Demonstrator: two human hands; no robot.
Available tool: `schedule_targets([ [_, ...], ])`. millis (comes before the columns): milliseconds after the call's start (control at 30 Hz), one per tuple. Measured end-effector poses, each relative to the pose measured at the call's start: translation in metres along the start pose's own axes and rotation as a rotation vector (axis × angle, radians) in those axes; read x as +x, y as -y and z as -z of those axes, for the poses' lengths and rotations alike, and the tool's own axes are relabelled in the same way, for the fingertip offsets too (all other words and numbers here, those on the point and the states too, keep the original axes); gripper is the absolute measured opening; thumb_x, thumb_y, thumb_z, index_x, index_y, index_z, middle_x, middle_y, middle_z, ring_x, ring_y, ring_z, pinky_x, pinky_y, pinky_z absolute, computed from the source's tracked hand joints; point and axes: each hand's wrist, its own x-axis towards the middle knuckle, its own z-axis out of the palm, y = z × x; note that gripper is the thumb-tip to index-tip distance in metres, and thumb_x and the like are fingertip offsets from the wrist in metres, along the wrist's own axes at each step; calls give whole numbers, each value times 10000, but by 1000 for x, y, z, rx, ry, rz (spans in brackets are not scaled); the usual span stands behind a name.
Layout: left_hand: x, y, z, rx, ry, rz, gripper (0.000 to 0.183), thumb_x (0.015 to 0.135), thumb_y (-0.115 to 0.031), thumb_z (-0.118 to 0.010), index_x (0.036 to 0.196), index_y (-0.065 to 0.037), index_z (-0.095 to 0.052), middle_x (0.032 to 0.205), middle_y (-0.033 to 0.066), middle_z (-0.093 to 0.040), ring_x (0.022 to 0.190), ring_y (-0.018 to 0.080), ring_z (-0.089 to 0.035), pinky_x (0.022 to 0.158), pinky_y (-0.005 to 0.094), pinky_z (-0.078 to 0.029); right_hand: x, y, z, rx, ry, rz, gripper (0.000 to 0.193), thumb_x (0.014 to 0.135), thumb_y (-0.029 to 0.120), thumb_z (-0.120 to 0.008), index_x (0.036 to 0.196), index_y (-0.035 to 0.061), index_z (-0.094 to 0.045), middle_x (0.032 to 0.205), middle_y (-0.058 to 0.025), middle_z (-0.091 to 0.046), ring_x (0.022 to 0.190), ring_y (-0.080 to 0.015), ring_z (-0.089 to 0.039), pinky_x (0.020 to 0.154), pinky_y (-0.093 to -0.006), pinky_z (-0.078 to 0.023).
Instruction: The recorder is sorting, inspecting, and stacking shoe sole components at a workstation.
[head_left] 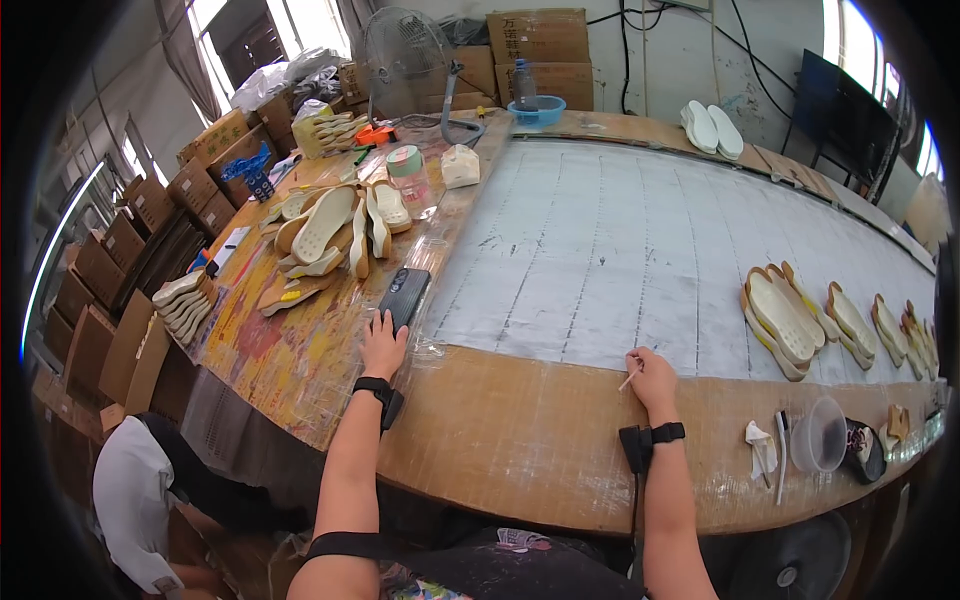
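My left hand (382,346) lies on the worktable with its fingers stretched out. Its fingertips touch the near end of a dark smartphone (407,292), which is lying flat. Over the bottom edge of the white sheet (560,250), my right hand (652,378) is closed, with a thin pale stick (629,380) poking out between the fingers; the stick's kind is not clear. White shoe soles with tan and yellow edges (780,315) stand in a row toward the right. A heap of similar soles (325,225) sits beyond the phone.
A jar with a green lid (406,170) and a white paper roll (461,167) stand behind the heap. Near the right edge are a clear plastic tub (818,436), a white pen (782,455) and crumpled tissue (761,447). Somebody bends down (135,500) at lower left.
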Motion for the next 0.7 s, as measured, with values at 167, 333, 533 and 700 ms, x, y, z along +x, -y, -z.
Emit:
schedule_targets([
  [167, 0, -11, 5, -15, -1, 7, 561, 855, -419, -406, 1324, -125, -317, 1406, 85, -230, 1275, 346, -201, 949, 578, -245, -1, -1, 2, 18, -20, 7, 156, 779, 245, -552, 832, 114, -616, 725, -93, -625, 705, -275, -596, 608, -368, -460],
  [333, 8, -3, -9, -17, -64, -39, 593, 825, -425, -460, 1302, -93, -343, 1395, 192, -191, 1268, 375, -198, 980, 538, -222, -2, -3, 1, 5, -70, 9, 136, 769, 233, -551, 806, 122, -621, 715, -105, -624, 696, -295, -595, 603, -394, -460],
  [533, -53, -24, 0, -626, -32, -241, 450, 786, -216, -613, 1166, -16, -478, 1327, 224, -294, 1233, 299, -300, 982, 359, -284, 1, -11, -10, -11, -129, 53, 118, 748, 223, -549, 775, 133, -621, 674, -119, -605, 684, -310, -579, 592, -417, -453],
  [700, -130, -58, 10, -1125, 106, -243, 266, 834, -89, -536, 1072, 30, -522, 1128, 103, -532, 1037, 159, -490, 890, 270, -372, 0, -8, -6, -12, -154, 50, 104, 744, 214, -555, 741, 127, -612, 650, -112, -595, 671, -299, -575, 587, -413, -450],
])
